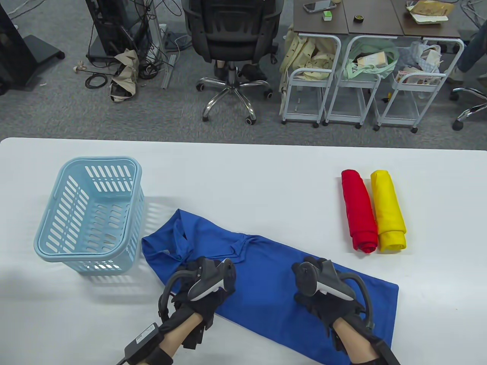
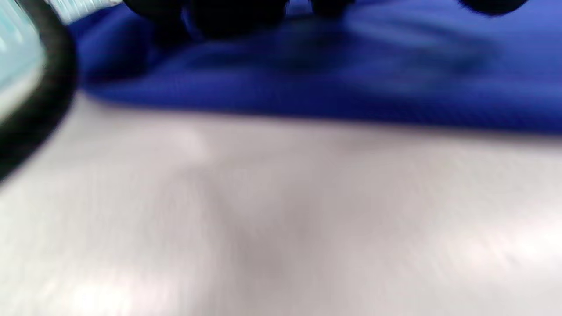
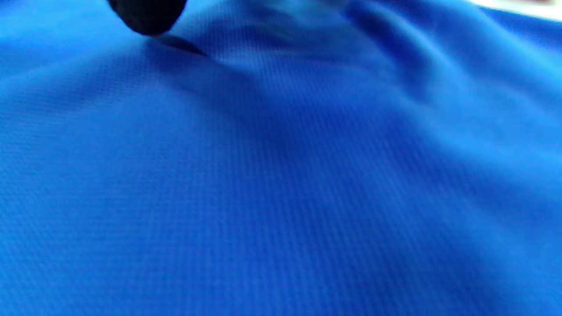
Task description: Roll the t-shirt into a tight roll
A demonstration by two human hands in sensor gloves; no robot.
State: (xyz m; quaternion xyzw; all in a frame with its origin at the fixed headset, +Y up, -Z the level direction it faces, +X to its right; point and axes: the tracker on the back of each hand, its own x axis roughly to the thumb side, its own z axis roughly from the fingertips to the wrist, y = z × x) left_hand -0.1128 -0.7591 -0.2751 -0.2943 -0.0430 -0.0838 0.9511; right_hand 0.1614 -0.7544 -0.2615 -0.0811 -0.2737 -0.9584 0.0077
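A blue t-shirt [image 1: 266, 266], folded into a long strip, lies flat and slants from upper left to lower right on the white table [image 1: 247, 171]. My left hand [image 1: 190, 272] rests on the strip's near edge by the collar end; the tracker hides most of its fingers. In the left wrist view, dark fingertips [image 2: 228, 17] sit on the blue cloth [image 2: 351, 79] just past its edge. My right hand [image 1: 306, 268] lies on the middle of the strip. One fingertip [image 3: 147, 17] touches the cloth [image 3: 281, 175], which fills the right wrist view. Neither hand visibly pinches any fabric.
A pale blue slotted basket [image 1: 89, 213] stands left of the shirt, close to the collar end. A red roll [image 1: 359, 211] and a yellow roll [image 1: 388, 211] lie side by side at the right. An office chair and wire carts stand on the floor beyond the table.
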